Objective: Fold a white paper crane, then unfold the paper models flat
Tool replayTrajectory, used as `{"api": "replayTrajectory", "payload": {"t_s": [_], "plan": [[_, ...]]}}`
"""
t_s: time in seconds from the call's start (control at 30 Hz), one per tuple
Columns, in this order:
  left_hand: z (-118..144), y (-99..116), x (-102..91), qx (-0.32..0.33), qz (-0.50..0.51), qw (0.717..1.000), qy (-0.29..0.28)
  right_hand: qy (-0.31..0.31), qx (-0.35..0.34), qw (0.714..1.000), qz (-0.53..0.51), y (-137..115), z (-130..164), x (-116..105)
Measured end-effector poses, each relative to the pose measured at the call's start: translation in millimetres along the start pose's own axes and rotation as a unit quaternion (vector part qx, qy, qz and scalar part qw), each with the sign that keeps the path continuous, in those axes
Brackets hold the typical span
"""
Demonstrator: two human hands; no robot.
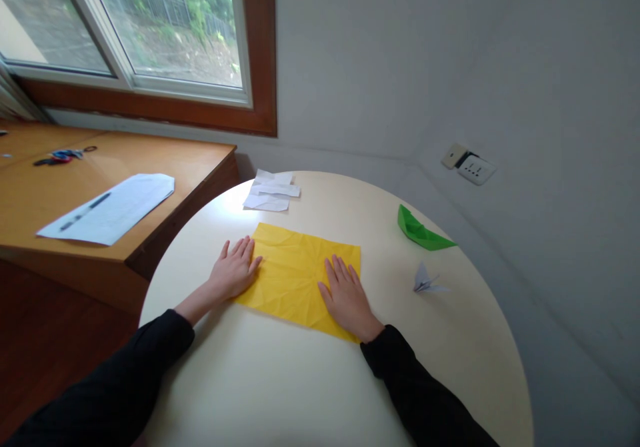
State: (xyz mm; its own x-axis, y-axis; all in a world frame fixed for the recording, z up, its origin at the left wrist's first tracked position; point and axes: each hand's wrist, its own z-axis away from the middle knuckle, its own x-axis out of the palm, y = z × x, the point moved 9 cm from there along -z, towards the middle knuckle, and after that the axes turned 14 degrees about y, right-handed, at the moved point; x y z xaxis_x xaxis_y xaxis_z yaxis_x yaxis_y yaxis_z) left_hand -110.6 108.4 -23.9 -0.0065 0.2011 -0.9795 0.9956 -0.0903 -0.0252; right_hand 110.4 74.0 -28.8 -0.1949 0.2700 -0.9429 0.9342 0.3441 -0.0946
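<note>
A creased sheet of yellow paper lies unfolded on the round white table, its fold lines meeting near the middle. My left hand rests flat over the sheet's left edge, fingers stretched out and pointing away from me. On the right part of the paper lies my right hand, also flat with its fingers extended. Neither hand grips anything. To the right stand a green folded paper boat and a small whitish folded paper figure, both apart from my hands.
White paper pieces lie at the table's far side. On the wooden desk at left are a pale sheet of paper, a dark pen and scissors. A wall with a socket rises beyond the table.
</note>
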Motion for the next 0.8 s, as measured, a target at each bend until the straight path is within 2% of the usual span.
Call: {"api": "replayTrajectory", "payload": {"t_s": [0.13,0.2,0.27,0.37,0.43,0.47,0.53,0.6,0.8], "plan": [[-6,0,-7.3,-0.017,0.015,1.000,-0.019,0.004,-0.001,1.000,-0.003,0,0,1],[-4,13,-24.6,-0.014,0.019,0.999,0.035,0.011,-0.002,1.000,-0.004,0,0,0],[6,46,-36.9,0.058,0.047,0.994,0.075,0.016,-0.004,1.000,-0.003,-1,0,-1],[33,107,-31.7,0.201,0.110,0.972,0.050,0.022,-0.008,1.000,-0.002,-2,0,-1],[43,128,-21.5,0.229,0.129,0.964,0.036,0.026,-0.009,1.000,-0.002,-2,0,-2],[44,132,-17.1,0.220,0.128,0.966,0.042,0.027,-0.009,1.000,-0.002,-2,0,-2],[42,133,-11.5,0.214,0.129,0.966,0.062,0.026,-0.009,1.000,-0.002,-2,0,-1],[36,126,-8.4,0.194,0.124,0.970,0.076,0.023,-0.008,1.000,-0.001,-2,0,-2],[20,80,-3.2,0.111,0.086,0.987,0.074,0.013,-0.002,1.000,-0.001,-2,0,-3]]}}
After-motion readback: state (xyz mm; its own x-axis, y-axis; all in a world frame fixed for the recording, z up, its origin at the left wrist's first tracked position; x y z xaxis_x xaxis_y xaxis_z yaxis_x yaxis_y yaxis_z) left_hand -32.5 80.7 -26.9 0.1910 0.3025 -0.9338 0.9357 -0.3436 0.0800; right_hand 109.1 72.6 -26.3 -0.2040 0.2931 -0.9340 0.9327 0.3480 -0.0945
